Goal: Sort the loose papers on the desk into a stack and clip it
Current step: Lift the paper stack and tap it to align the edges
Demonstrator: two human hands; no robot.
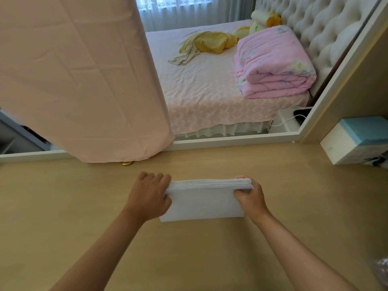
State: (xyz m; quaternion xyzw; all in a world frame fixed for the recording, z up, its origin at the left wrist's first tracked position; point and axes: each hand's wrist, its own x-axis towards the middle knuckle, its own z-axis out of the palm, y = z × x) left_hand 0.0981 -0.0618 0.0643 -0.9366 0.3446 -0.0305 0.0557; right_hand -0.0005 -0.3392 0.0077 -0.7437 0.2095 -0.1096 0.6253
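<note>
Slippage is the main hazard, I judge; the paper stack [202, 201] stands on its long edge near the middle of the counter [84, 196], with the left grip [150, 196] closed round its left end and the right grip [249, 197] closed round its right end; if either loosens, or the bottom edge is tapped down unevenly, the smooth sheets could fan out and slide apart, undoing the squaring; squeezing the ends inward could bow the middle and push sheets proud along the top; I can make out no clip, so one grip would probably have to let go to fetch one, and the stack would then be held at one end only. The sheets are thin, white, plain and rectangular, their top edges showing fine layered lines, nearly flush; the counter is pale wood-tone, matte and flat; beyond the stack and to its left hangs a creased pink cloth [73, 70]; well to the stack's right sits a white-and-teal box [354, 139].
</note>
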